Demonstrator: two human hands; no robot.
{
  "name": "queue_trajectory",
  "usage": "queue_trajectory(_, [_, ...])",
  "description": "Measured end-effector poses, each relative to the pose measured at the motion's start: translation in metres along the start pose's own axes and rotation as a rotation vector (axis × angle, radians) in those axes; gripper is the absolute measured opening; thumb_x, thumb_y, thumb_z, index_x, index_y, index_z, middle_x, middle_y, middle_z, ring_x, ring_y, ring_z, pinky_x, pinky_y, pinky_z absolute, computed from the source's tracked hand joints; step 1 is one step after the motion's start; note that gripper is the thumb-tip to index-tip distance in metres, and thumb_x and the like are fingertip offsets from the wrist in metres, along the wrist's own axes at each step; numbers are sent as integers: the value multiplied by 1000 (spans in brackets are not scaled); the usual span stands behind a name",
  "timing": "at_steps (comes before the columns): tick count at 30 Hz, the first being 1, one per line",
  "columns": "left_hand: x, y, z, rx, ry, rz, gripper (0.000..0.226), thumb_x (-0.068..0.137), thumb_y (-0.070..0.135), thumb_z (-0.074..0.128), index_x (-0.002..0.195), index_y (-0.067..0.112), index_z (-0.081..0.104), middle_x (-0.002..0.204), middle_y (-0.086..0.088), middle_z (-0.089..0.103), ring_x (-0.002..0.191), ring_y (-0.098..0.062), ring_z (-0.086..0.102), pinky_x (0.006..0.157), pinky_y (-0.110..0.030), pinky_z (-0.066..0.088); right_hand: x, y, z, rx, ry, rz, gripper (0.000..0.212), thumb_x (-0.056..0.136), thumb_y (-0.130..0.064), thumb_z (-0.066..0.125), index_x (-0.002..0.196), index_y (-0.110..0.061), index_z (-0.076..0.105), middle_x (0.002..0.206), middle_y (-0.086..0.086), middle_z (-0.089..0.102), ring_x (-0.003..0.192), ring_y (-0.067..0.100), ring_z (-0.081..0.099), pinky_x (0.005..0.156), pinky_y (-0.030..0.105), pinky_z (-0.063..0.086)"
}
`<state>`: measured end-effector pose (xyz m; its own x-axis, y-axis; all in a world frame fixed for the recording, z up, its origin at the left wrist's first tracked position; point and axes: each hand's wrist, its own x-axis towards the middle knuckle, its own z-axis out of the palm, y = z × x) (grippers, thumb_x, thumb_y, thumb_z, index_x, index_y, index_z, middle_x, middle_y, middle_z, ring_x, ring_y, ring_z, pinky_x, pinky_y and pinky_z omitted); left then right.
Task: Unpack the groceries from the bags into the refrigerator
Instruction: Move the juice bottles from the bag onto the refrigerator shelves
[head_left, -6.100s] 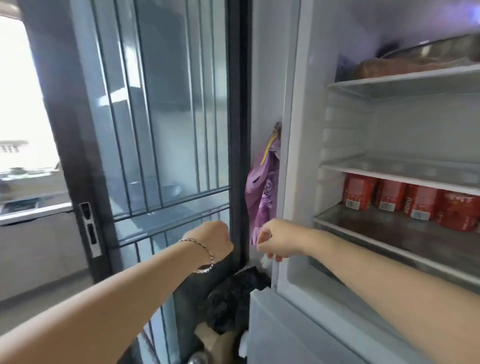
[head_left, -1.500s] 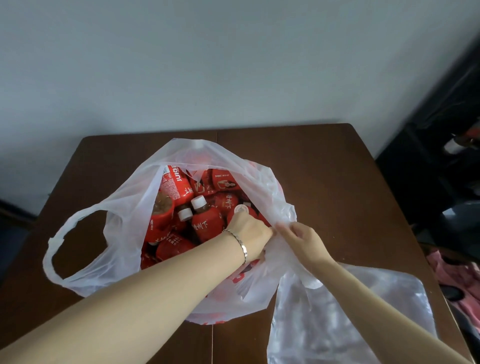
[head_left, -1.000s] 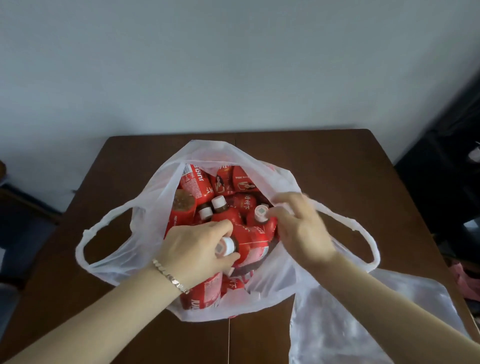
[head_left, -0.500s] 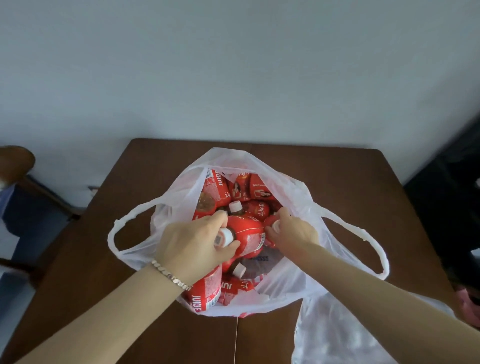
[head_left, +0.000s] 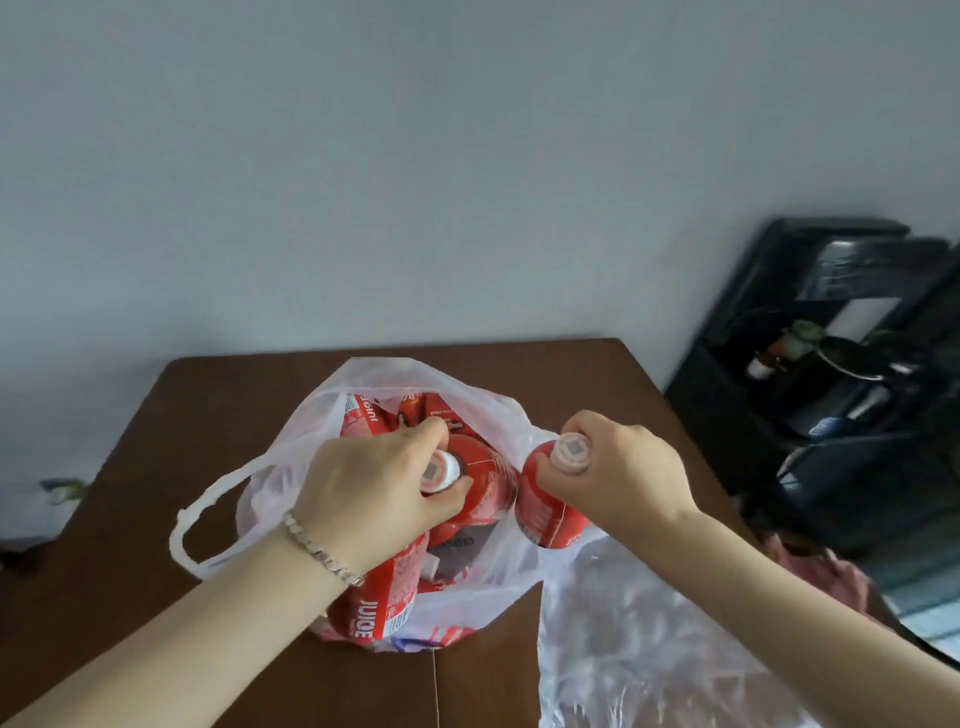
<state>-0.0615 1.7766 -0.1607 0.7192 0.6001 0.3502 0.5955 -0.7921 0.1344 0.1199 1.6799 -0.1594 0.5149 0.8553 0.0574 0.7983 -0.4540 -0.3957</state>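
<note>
A white plastic bag stands open on the brown table, filled with several red juice bottles with white caps. My left hand grips the neck of one red bottle above the bag's opening. My right hand holds a second red bottle by its neck, lifted clear of the bag over its right rim. More red bottles lie inside the bag. The refrigerator is out of sight.
A flat clear plastic bag lies on the table to the right. A black rack with dark items stands at the right by the grey wall. Pink cloth shows past the table's right edge.
Both hands have risen out of the bag, each with a bottle by the neck. The right bottle has moved right, outside the bag's rim. The camera has tilted up.
</note>
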Motion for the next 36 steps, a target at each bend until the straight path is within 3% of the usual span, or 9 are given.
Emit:
queue_trajectory(3, [7,18,2,-56,-50,194,36,78,64,50,88,30,55,70,14,66,57,-5,63,44,-15,43,-38,10,-16,17,78,152,22,75,-48,63,81,-28,56,72,-9,64,68,12,60,60,24,48])
queue_trajectory(7, [19,67,-1,-84,0,460,37,67,60,66,71,24,59,47,11,57,33,-5,45,40,-6,3,-100,34,-46,-4,207,343,25,75,-53,64,84,-30,58,74,-12,65,70,8,62,64,25,52])
queue_trajectory(13, [0,191,-2,-172,-62,829,41,87,64,36,107,30,45,100,13,65,92,-13,64,59,-20,27,-219,82,-92,-74,342,661,36,76,-58,63,95,-27,62,82,-10,66,75,11,64,70,29,57])
queue_trajectory(17, [-34,290,-9,-298,-55,1023,39,84,62,44,95,24,49,80,6,68,74,-14,67,56,-22,35,-322,111,-121,-196,453,860,37,79,-52,63,101,-22,65,81,-7,61,69,11,52,52,14,40])
queue_trajectory(23, [-126,447,-22,-375,-10,1418,41,60,57,70,59,19,55,34,6,46,25,-9,44,36,-8,18,-496,145,-152,-287,565,1203,33,78,-47,61,96,-21,64,88,-1,70,75,18,62,64,24,47])
queue_trajectory(27, [-221,558,-36,-485,-70,1569,55,69,59,19,87,19,52,65,1,58,60,-20,60,55,-25,39,-628,163,-169,-278,628,1358,32,78,-47,61,90,-17,64,83,1,70,77,20,64,64,26,47])
queue_trajectory(31, [-318,654,-71,-432,-56,1638,32,72,52,52,75,21,57,57,0,61,45,-14,52,43,-22,39,-747,181,-189,-326,676,1471,32,77,-49,61,85,-18,62,82,-1,68,72,17,56,57,23,34])
queue_trajectory(34, [-393,729,-81,-554,-118,1723,40,84,54,38,103,24,55,92,3,69,74,-15,62,63,-23,44,-834,193,-205,-302,733,1560,36,74,-55,61,84,-20,62,82,-2,68,75,18,60,59,24,37])
queue_trajectory(36, [-429,771,-95,-578,-114,1774,48,78,56,30,104,25,55,92,4,69,78,-16,65,65,-24,46,-883,203,-215,-320,789,1620,43,66,-62,55,80,-21,60,79,-3,67,80,20,63,61,25,37])
